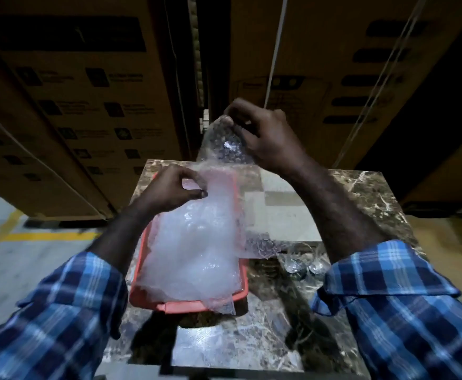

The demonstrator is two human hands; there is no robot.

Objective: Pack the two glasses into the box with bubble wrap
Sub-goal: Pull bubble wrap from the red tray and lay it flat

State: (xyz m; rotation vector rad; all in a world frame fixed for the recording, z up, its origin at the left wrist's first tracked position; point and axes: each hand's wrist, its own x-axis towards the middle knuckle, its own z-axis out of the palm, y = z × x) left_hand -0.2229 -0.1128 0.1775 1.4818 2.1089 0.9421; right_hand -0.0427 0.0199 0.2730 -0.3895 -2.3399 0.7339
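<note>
In the head view, a sheet of bubble wrap (197, 242) is held up over a red box (197, 305) that stands on a dark marbled surface (238, 346). The sheet is gripped at two places. The left hand (169, 187) is seen with thumb and fingers pinched on the left edge of the wrap, above the far left part of the box. The right hand (262, 135) is raised higher and farther back, its fingers curled round the top end of the wrap, which is bunched there. Between the two hands the wrap is stretched at a slant, and below them it hangs down in folds, so that most of the inside of the box is covered and hidden; only the red rim is seen along the near and left sides. A corner of the wrap hangs over the near rim of the box.

Two clear glasses (304, 261) are seen on the surface just to the right of the box, beside the right forearm; whether they are upright or lying cannot be told from the blur. A pale flat sheet (282, 212) lies on the surface behind them, partly covered by the wrap.

Both forearms are clad in blue checked sleeves (405, 311). Large cardboard cartons (87, 105) are stacked behind the surface, and a yellow line (46, 236) is painted on the floor at the left.
</note>
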